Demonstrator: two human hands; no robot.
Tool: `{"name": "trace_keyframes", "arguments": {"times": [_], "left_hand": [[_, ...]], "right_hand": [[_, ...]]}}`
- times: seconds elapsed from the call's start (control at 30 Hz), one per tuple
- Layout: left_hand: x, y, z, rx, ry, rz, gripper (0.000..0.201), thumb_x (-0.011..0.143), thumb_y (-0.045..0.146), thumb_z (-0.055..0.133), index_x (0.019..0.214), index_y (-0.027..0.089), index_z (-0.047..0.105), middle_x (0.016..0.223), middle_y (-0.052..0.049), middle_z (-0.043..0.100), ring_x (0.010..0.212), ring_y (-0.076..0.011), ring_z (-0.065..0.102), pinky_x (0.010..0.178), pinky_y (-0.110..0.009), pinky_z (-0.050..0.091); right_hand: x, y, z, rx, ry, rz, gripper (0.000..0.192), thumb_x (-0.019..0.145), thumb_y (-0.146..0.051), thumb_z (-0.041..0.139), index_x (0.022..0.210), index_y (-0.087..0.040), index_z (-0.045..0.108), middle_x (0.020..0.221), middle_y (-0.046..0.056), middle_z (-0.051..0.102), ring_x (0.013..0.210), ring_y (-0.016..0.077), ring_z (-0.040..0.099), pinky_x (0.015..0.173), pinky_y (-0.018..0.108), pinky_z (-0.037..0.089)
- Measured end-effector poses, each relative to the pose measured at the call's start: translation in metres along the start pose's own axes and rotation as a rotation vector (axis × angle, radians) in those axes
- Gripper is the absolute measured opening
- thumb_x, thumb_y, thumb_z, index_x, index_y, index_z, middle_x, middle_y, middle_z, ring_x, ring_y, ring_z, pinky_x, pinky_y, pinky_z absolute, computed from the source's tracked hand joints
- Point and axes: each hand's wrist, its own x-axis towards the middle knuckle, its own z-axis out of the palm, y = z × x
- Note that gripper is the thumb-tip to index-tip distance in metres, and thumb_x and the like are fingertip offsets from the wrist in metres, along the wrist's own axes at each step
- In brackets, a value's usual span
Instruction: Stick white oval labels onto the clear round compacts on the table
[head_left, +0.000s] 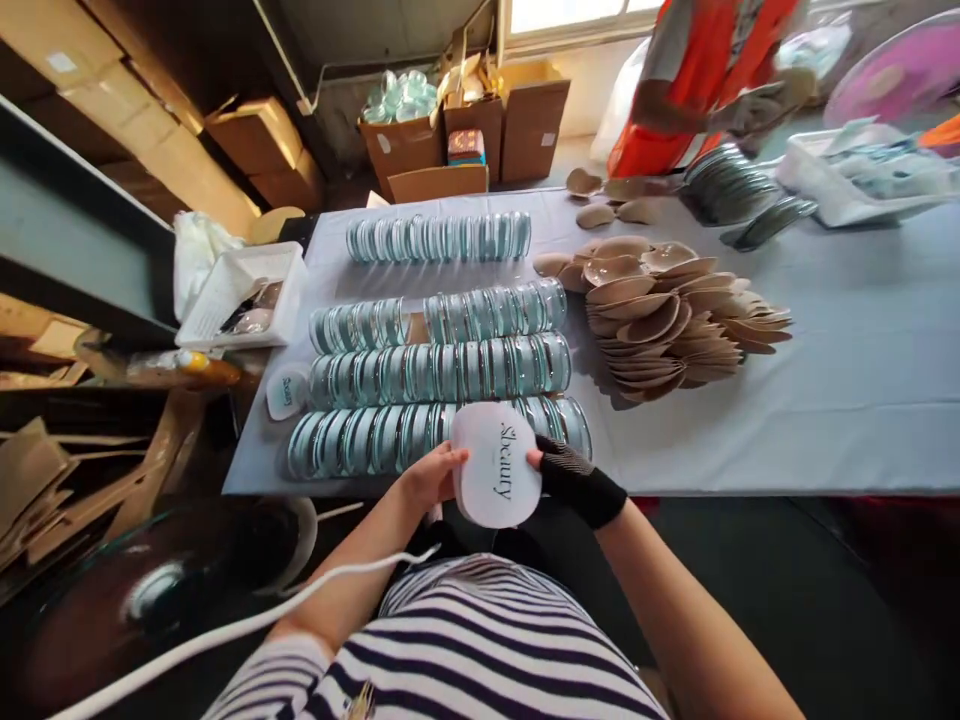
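Note:
Between my hands is a round white case (496,480) with "Sbeauty" printed on its face, held at the table's front edge. My left hand (439,472), bare, grips its left side with the thumb on the front. On the right side my right hand (574,480), in a black fingerless glove, pinches the rim. Just behind the case runs a row of clear round cases (367,440) standing on edge, partly covered by it. Another white case (287,392) with similar lettering lies at the left end of the rows.
More rows of clear cases (442,368) stretch across the white-covered table (825,420). Right of them is a heap of beige cup-shaped pads (660,310). A white basket (289,270) stands at left. Across the table, a person in an orange vest (694,70) handles something.

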Motion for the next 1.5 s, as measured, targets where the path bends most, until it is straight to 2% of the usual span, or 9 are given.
{"name": "trace_keyframes", "arguments": {"times": [0.3,0.47,0.63,0.77,0.93,1.03,1.23,1.4,1.5], "left_hand": [[0.028,0.009,0.049,0.138,-0.24,-0.076,0.068,0.056,0.056,0.086,0.104,0.01,0.072,0.103,-0.02,0.072,0.098,-0.0333,0.069,0.087,-0.041,0.053],[0.039,0.015,0.054,0.544,-0.122,-0.046,0.048,0.064,0.05,0.084,0.09,0.011,0.074,0.095,-0.013,0.074,0.098,-0.0289,0.067,0.089,-0.038,0.052],[0.046,0.021,0.053,0.305,-0.387,-0.109,0.065,0.057,0.051,0.087,0.106,0.012,0.072,0.105,-0.017,0.072,0.098,-0.03,0.068,0.086,-0.039,0.054],[0.048,0.031,0.046,0.552,-0.24,-0.039,0.05,0.064,0.047,0.084,0.098,0.012,0.074,0.099,-0.014,0.074,0.1,-0.0299,0.067,0.09,-0.04,0.052],[0.041,0.04,0.031,0.371,-0.433,-0.122,0.057,0.058,0.044,0.089,0.102,0.012,0.074,0.1,-0.017,0.074,0.096,-0.0309,0.068,0.088,-0.042,0.053],[0.048,0.029,0.017,0.413,-0.278,-0.116,0.057,0.051,0.042,0.092,0.096,0.011,0.074,0.096,-0.016,0.074,0.096,-0.0315,0.068,0.092,-0.044,0.052],[0.059,-0.004,0.007,0.228,0.108,0.096,0.06,0.054,0.041,0.09,0.103,0.011,0.073,0.11,-0.018,0.073,0.109,-0.0347,0.065,0.103,-0.051,0.046],[0.061,-0.008,0.011,0.154,0.191,0.159,0.055,0.055,0.036,0.089,0.101,0.01,0.073,0.11,-0.018,0.073,0.109,-0.0344,0.066,0.105,-0.052,0.045],[0.064,-0.009,0.015,0.156,0.211,0.166,0.051,0.056,0.033,0.089,0.099,0.011,0.073,0.109,-0.017,0.073,0.108,-0.0329,0.066,0.106,-0.052,0.044]], "right_hand": [[-0.035,-0.002,-0.064,0.08,-0.163,0.013,0.069,0.074,-0.052,0.077,0.131,-0.017,0.06,0.12,0.018,0.068,0.11,0.0322,0.065,0.091,0.046,0.055],[-0.035,0.0,-0.082,-0.041,-0.049,0.081,0.065,0.072,-0.05,0.08,0.125,-0.015,0.063,0.112,0.017,0.071,0.1,0.0322,0.068,0.082,0.047,0.058],[-0.038,0.003,-0.085,-0.007,-0.168,-0.036,0.068,0.073,-0.052,0.079,0.127,-0.015,0.064,0.116,0.018,0.07,0.112,0.0345,0.064,0.093,0.048,0.054],[-0.036,0.002,-0.077,-0.023,-0.016,0.003,0.063,0.077,-0.05,0.075,0.128,-0.015,0.062,0.114,0.017,0.07,0.102,0.0313,0.068,0.088,0.049,0.056],[-0.038,-0.003,-0.065,-0.087,-0.105,0.079,0.059,0.071,-0.045,0.08,0.117,-0.012,0.068,0.105,0.017,0.072,0.096,0.0307,0.068,0.084,0.045,0.057],[-0.024,0.0,-0.056,-0.151,0.065,0.116,0.063,0.065,-0.045,0.081,0.116,-0.011,0.066,0.099,0.016,0.072,0.089,0.0299,0.068,0.074,0.044,0.059],[-0.006,0.027,-0.02,-0.341,0.699,-0.204,0.066,0.082,-0.051,0.058,0.142,-0.024,0.048,0.134,0.012,0.059,0.117,0.0296,0.06,0.096,0.051,0.052],[-0.017,0.04,0.039,-0.85,0.86,-0.442,0.054,0.089,-0.044,0.049,0.135,-0.017,0.056,0.156,0.014,0.036,0.146,0.0323,0.028,0.119,0.054,0.027],[-0.016,0.048,0.06,-0.81,0.82,-0.534,0.054,0.094,-0.043,0.045,0.141,-0.019,0.049,0.147,0.015,0.048,0.14,0.0282,0.04,0.117,0.05,0.032]]}}
